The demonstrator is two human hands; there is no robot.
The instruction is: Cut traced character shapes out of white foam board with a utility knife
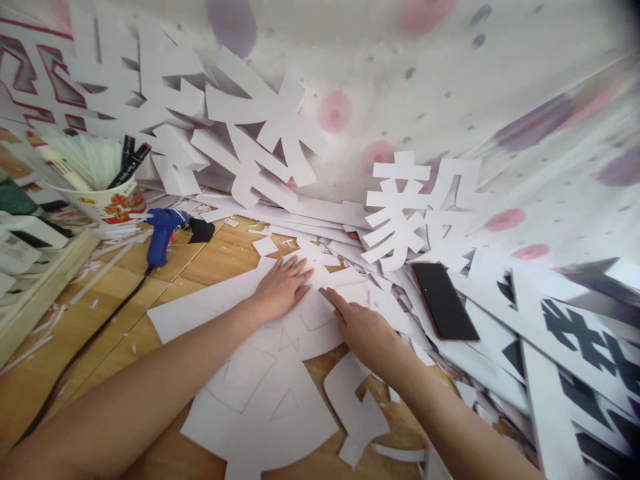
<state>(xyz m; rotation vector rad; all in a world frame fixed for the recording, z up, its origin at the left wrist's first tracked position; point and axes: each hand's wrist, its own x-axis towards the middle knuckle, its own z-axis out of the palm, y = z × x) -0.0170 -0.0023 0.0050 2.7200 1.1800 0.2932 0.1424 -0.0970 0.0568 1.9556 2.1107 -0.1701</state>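
My left hand [283, 288] lies flat with its fingers outstretched, pressing on a large white card sheet [240, 380] that carries pencil outlines and has curved, cut edges. Just to its right, my right hand [367, 330] is closed around a craft knife [327, 297]. Only the knife's grey front end shows past the fingers, and its tip is over the sheet near my left thumb. A curved white cut-out piece [356, 400] lies below my right hand, beside the sheet.
A blue glue gun [163, 233] with a black cord stands at left, before a paper tub [113, 207] of pens and glue sticks. White cut-out characters [400, 207] lean against the patterned curtain [340, 40]. A dark phone [444, 300] lies among scraps at right.
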